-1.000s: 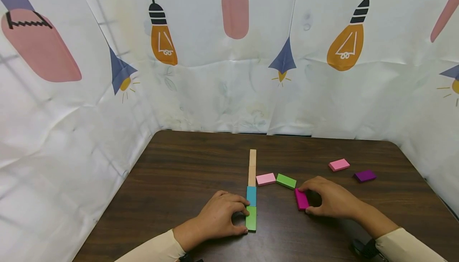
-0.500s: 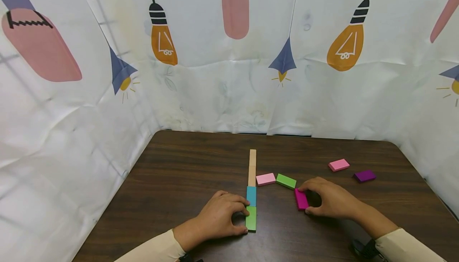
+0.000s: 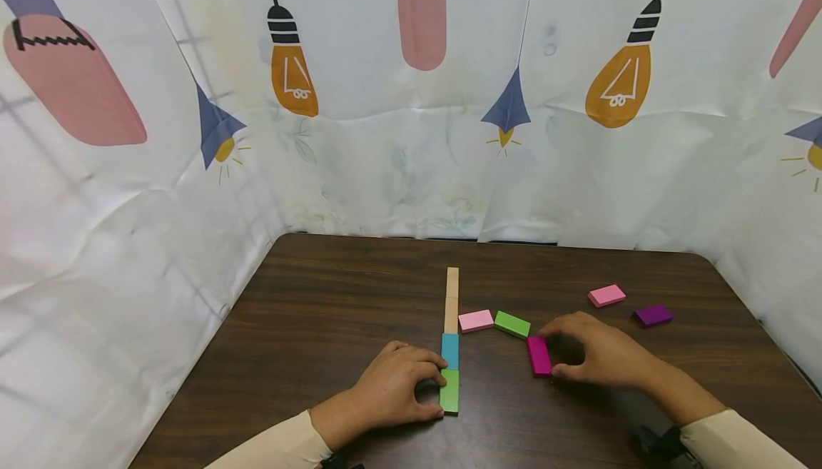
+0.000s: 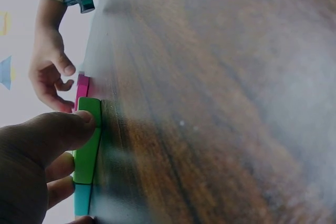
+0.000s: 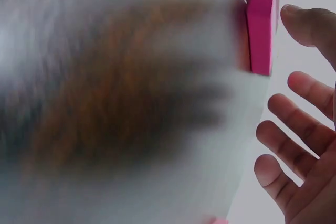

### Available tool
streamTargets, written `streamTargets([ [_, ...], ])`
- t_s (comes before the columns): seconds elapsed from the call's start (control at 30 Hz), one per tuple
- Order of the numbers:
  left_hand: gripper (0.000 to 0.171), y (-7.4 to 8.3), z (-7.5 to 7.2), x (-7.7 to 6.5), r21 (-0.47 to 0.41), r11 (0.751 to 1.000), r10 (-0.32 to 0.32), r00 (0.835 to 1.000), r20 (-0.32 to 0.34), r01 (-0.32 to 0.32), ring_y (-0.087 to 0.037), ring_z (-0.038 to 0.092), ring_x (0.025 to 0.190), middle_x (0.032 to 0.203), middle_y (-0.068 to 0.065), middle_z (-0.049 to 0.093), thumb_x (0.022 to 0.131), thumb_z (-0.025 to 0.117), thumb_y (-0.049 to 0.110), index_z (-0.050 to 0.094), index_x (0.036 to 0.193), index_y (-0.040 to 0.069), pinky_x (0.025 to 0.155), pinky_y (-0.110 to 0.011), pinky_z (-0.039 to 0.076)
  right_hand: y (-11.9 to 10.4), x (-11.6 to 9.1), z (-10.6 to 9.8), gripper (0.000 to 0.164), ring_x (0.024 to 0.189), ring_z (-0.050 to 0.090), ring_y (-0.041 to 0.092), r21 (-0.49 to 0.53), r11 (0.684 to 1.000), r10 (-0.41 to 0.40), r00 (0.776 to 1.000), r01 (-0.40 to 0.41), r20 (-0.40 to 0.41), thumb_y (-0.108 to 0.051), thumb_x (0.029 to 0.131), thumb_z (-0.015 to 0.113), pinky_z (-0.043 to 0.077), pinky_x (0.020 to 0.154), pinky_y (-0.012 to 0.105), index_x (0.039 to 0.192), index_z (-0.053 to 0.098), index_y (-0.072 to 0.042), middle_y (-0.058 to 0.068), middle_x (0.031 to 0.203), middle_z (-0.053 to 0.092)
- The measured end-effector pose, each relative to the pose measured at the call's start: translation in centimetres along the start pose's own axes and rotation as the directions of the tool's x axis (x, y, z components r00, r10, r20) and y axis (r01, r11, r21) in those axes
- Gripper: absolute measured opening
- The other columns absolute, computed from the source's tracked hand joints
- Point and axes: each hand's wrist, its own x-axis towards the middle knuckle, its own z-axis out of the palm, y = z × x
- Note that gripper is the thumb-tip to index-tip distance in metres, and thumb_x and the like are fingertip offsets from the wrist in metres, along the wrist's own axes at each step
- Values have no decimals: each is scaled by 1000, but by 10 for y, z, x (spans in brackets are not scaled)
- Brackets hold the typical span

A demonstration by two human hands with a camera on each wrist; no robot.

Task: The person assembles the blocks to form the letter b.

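Observation:
My left hand [image 3: 398,387] holds the near green block [image 3: 450,392] lightly from its left side, thumb at the near end and bent fingertips along the edge. In the left wrist view the thumb covers a corner of this green block [image 4: 86,156]. Just beyond it lies a blue block [image 3: 450,351], followed by tan wooden blocks [image 3: 452,301] in a straight row. My right hand [image 3: 600,351] is just right of a magenta block [image 3: 539,356], fingers spread. The right wrist view shows a gap between that hand and the magenta block [image 5: 260,32].
A pink block [image 3: 476,321] and another green block [image 3: 512,324] run from the row towards the magenta one. Farther right lie a loose pink block [image 3: 606,295] and a purple block [image 3: 653,315]. Printed white curtains [image 3: 411,169] surround the dark wooden table [image 3: 334,298].
My right hand has let go of the magenta block and shifted slightly right. The magenta block stays in place, and my left hand has not moved.

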Motion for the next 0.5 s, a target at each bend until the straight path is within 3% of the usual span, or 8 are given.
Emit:
streamTargets([
  [0.5, 30, -1, 1, 1, -6, 1000, 0, 1000, 8, 0, -2, 59, 117, 127, 16, 65, 82, 83, 50, 77, 105, 31, 97, -40, 44, 50, -5, -36, 56, 114, 62, 35, -42, 997, 64, 992, -69, -106, -39, 85, 84, 50, 91, 58, 127, 68, -6, 7, 122, 67],
])
